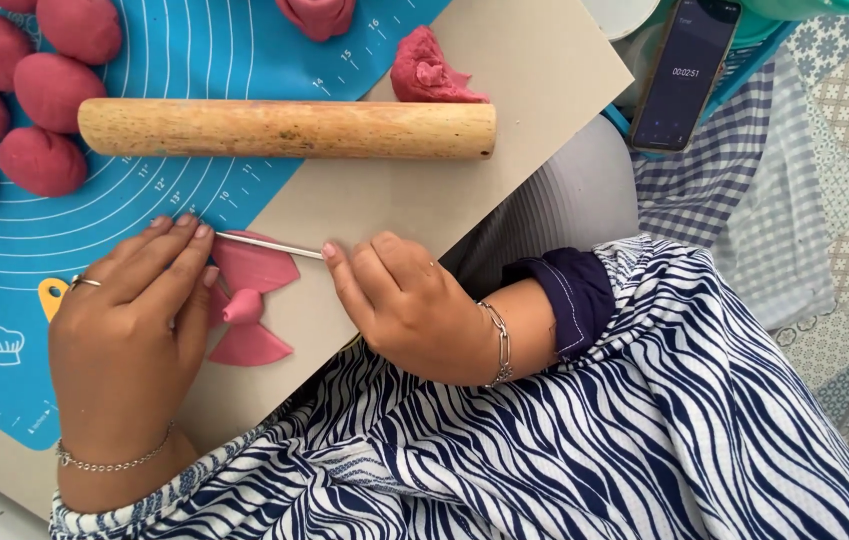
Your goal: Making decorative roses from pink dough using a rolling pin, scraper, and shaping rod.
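Both hands are pinching a thin metal rod (269, 245) flat across the pink bow-shaped dough piece (249, 295), scoring it. Left hand (129, 330) fingers are pressed together on one end; right hand (409, 305) is steadying the other.

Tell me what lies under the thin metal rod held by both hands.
Under the thin metal rod lies a pink dough bow on the beige board. The left hand covers the bow's left part.

A mat (144, 210) lies on a board (524, 60), covering its left part. The rolling pin (287, 128) lies across the mat's right edge, half on the board. Dough balls (44, 95) sit at the mat's far left. A dough bow (249, 300) lies on the board's near edge, between both hands, under a thin stick (269, 245). A phone (686, 72) lies off the board's far right corner.
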